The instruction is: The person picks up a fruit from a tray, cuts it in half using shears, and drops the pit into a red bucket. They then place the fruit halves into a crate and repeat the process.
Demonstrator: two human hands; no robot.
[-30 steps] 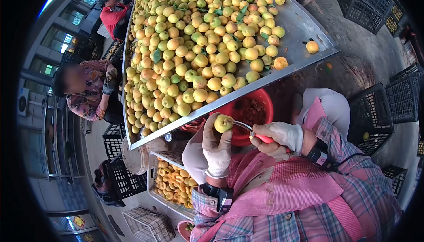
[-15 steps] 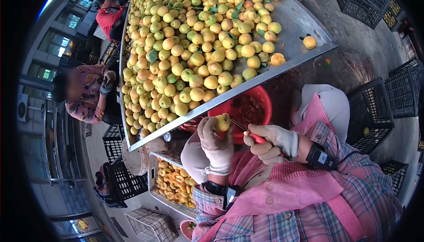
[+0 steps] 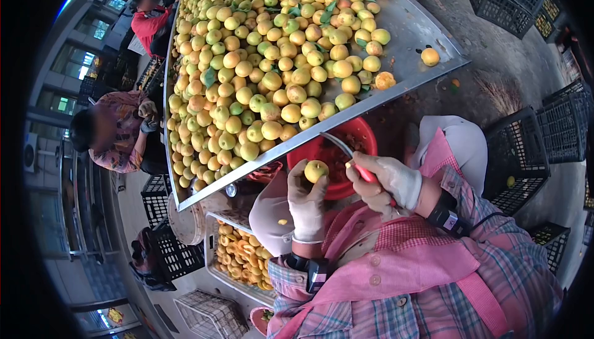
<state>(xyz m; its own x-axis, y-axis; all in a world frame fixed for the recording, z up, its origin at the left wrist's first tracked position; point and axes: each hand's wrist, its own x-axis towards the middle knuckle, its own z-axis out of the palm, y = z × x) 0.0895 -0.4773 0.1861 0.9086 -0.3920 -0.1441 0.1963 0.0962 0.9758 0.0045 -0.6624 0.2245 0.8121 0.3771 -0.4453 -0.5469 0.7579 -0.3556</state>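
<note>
My left hand [image 3: 304,206], in a pale work glove, holds a yellow-green apricot [image 3: 316,171] between thumb and fingers. In my gloved right hand [image 3: 391,184] is a curved knife [image 3: 339,145] with a red handle; its metal blade points up and left, apart from the fruit. Below both lies a red basin [image 3: 365,134] with dark scraps in it. A large metal tray table [image 3: 427,32] heaped with whole apricots [image 3: 260,85] slopes just beyond my hands. At my left knee stands a pale crate [image 3: 213,258] of halved orange fruit [image 3: 238,255].
Black plastic crates [image 3: 520,153] stand on the right and more [image 3: 176,249] at left. An upturned wire-like crate [image 3: 210,314] and a pink bowl [image 3: 260,320] sit lower left. Other people, one in a patterned shirt [image 3: 120,131], sit along the tray's left side.
The knife blade has come away from the apricot and swung upward. Both hands have shifted slightly, and a small yellow piece now shows over my left leg.
</note>
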